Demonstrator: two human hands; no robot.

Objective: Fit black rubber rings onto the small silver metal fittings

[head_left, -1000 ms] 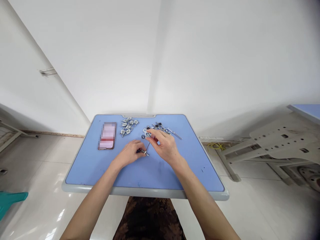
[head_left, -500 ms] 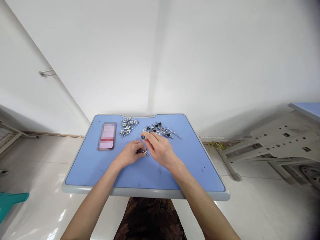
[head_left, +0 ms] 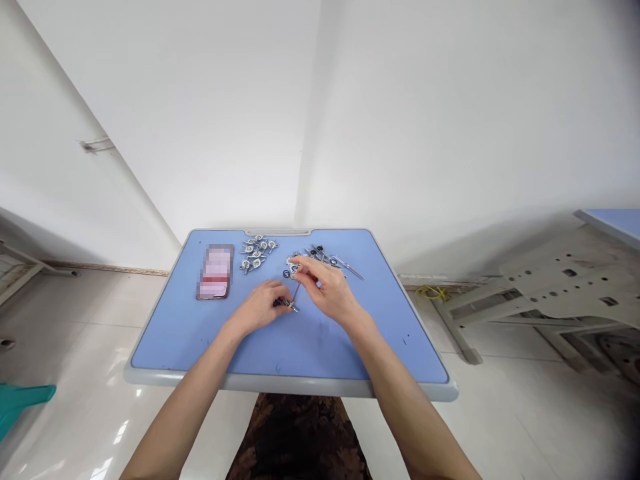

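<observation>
**Head view.** Your L hand (head_left: 260, 308) rests just below the centre of the blue desktop (head_left: 175, 347). Its fingers (head_left: 276, 290) are curled & closed on a small metal fitting (head_left: 289, 305), located approx. mid-frame, below the main parts cluster. A thin metal rod (head_left: 296, 293) rises from that fitting toward your R hand (head_left: 329, 293). Cannot tell at this res. whether rod is joined to fitting or only lies against it.

R hand is raised above the desktop, with its fingers (head_left: 303, 262) extended toward the near edge of a cluster of silver fittings (head_left: 315, 259). Thumb & index are nearly closed at a silver ring-shaped part (head_left: 293, 267); contact appears likely, but cannot tell if hold is firm.

Handling (est.): parts look light, stiff & smooth, so they may slip from dry fingertips. Take each fitting by its body, not the rod tip, as the rod looks thin enough to bend or roll. A small dark ring (head_left: 287, 273) lies just left of R fingertips.

Also on desktop: a 2nd group of fittings (head_left: 257, 253), upper centre-left; a phone (head_left: 215, 271) w/ pixelated screen, left. Beyond desk: yellow cable (head_left: 431, 291), grey table frame (head_left: 565, 280), right; teal object (head_left: 23, 400), lower left.
</observation>
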